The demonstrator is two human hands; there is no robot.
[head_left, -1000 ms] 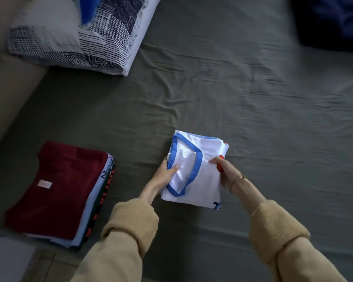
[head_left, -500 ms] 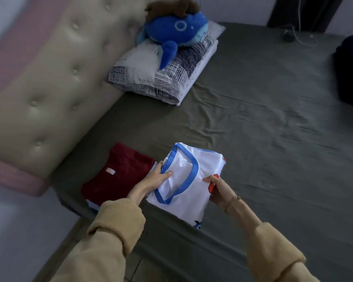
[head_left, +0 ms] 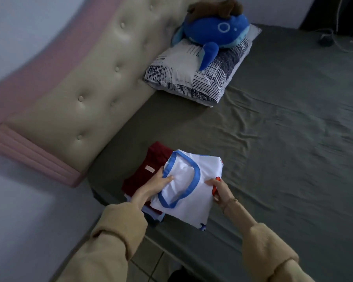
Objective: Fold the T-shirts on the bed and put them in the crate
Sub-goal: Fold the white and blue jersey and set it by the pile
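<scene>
White folded T-shirt [head_left: 194, 180] between hands

The room is dim, with cool and soft light, and the shadows are weak. The padded headboard [head_left: 73, 98] shows a mild shine and bends strongly at the left edge from the wide lens. The white T-shirt [head_left: 189, 186] is the brightest area; the far bed sheet [head_left: 293, 123] looks slightly blurred.
</scene>
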